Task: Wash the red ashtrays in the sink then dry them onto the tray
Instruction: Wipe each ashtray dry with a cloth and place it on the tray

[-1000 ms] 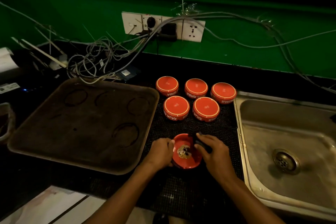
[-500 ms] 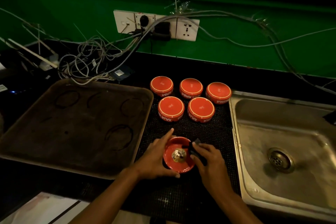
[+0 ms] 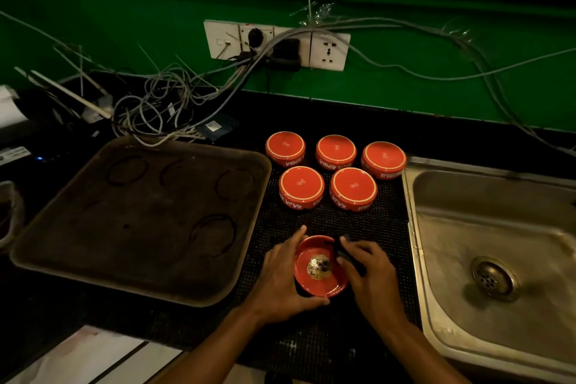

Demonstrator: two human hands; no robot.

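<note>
An upright red ashtray [image 3: 321, 285] with a crumpled foil scrap inside sits on the black mesh mat [image 3: 327, 349]. My left hand [image 3: 282, 274] curls around its left rim, thumb under the near edge. My right hand [image 3: 369, 282] rests on its right side and holds a small dark object [image 3: 343, 251] against the rim. Several red ashtrays [image 3: 301, 185] lie upside down in two rows behind. The brown tray [image 3: 93, 271] lies to the left, bare but for ring marks. The steel sink [image 3: 442, 259] is on the right.
A tangle of cables [image 3: 162, 109] and a wall socket strip [image 3: 277, 45] lie behind the tray on the green wall. A white paper [image 3: 87, 358] sits at the near left edge. The sink drain [image 3: 492, 279] is uncovered.
My left hand has wrapped further around the ashtray's left rim, its thumb now under the near edge. The right hand stays at the right rim.
</note>
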